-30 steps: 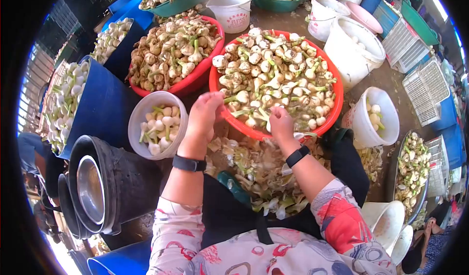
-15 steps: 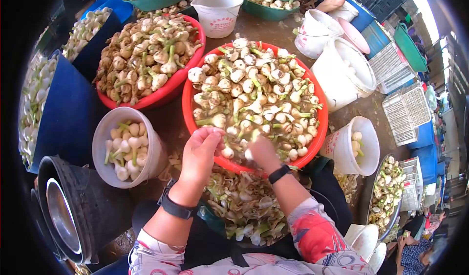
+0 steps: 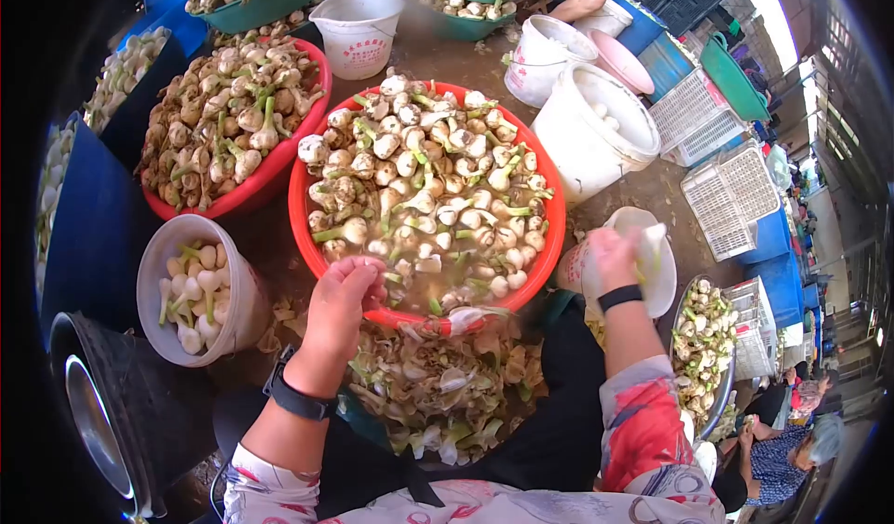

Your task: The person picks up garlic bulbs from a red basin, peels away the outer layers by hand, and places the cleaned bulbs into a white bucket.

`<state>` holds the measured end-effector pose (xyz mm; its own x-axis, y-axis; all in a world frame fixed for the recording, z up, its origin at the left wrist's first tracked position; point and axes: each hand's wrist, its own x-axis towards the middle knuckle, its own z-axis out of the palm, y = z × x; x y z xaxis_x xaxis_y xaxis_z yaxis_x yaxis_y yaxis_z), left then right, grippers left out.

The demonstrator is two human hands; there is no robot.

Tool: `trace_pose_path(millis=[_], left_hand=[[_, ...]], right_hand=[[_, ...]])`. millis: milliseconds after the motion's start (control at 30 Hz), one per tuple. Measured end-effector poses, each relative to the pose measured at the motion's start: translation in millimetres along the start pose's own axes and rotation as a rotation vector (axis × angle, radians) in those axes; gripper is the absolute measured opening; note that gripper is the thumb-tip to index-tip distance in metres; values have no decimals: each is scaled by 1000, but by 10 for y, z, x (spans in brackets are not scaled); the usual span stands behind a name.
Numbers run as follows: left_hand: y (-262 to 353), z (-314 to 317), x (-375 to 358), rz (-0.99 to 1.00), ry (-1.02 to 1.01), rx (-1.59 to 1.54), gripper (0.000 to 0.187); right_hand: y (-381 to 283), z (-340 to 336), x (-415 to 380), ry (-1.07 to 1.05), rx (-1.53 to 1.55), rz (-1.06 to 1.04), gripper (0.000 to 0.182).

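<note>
My left hand (image 3: 343, 300) is at the near left rim of a red tub (image 3: 296, 209), its fingers curled together; anything in them is hidden. In the tub, garlic bulbs (image 3: 419, 165) with short green stems lie in muddy water. Smeared by motion, my right hand (image 3: 615, 258) is over the left side of a white bucket (image 3: 663, 286) to the right of the tub. Beside its fingertips shows a blurred white garlic bulb (image 3: 655, 232); whether the fingers still grip it I cannot make out.
Peeled garlic skins (image 3: 447, 384) lie heaped below the tub. Left stands a bucket of cleaned bulbs (image 3: 154, 291), with a second red tub (image 3: 312, 114) of dirty garlic behind. White buckets (image 3: 596, 165) and crates (image 3: 731, 198) line the right. A person (image 3: 787, 459) sits at the lower right.
My right hand has moved right, out of the red tub to the white bucket. My left hand stays by the rim with its fingers curled. The camera view has shifted to the right.
</note>
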<state>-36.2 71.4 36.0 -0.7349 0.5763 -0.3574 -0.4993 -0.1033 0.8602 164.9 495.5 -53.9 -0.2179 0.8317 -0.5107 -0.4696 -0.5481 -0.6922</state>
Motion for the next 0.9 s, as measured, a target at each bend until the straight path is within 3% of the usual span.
trace_pose_path(millis=[67,133,200,300,333,367,467,533,600,633,667,733,767,800,833,900], left_hand=[[-51,79,-2,-11,-24,24,16],[-79,156,13,-13,-72,76,16],[-154,191,70,-43,-101,108,15],[-280,218,225,-84,-103,147,13],[-315,213,303,-105,-97,151,13],[-320,223,372,-105,-133,154,13],[-317,309,536,-204,-151,102,13],[-303,362,641,-203,-167,143,18],[-228,490,676,-435,-105,-54,31],[-209,541,639,-394,-158,-84,44],[-198,549,612,-403,-168,-71,44],[-149,529,562,-310,-505,-226,51],[-106,551,490,-290,-526,-225,53],[-92,567,426,-285,-537,-211,53],[-81,574,357,-203,-550,-176,53],[-33,622,162,-28,-486,-33,51]], right_hand=[[645,344,-452,-237,-736,-88,42],[1110,559,-391,-313,-1421,-803,20],[1443,778,-189,-559,-2104,-1015,17],[1899,844,-235,-440,-2245,-1024,19],[1988,886,-249,-513,-2408,-808,20],[2123,850,-291,-496,-2359,-872,20],[2040,874,-493,-738,-2290,-631,17],[1804,962,-698,-815,-2216,-746,18],[1718,962,-1137,-517,-1417,-211,18],[1542,1130,-1585,-652,-1342,-275,20],[1533,1089,-1720,-815,-1215,-343,20],[1401,1071,-1965,-890,-1079,-278,21],[1287,1066,-2074,-884,-1070,-288,21],[1145,1069,-2164,-914,-1157,-427,22],[1018,1062,-2245,-938,-1240,-566,23],[815,1054,-2459,-909,-1121,-734,21]])
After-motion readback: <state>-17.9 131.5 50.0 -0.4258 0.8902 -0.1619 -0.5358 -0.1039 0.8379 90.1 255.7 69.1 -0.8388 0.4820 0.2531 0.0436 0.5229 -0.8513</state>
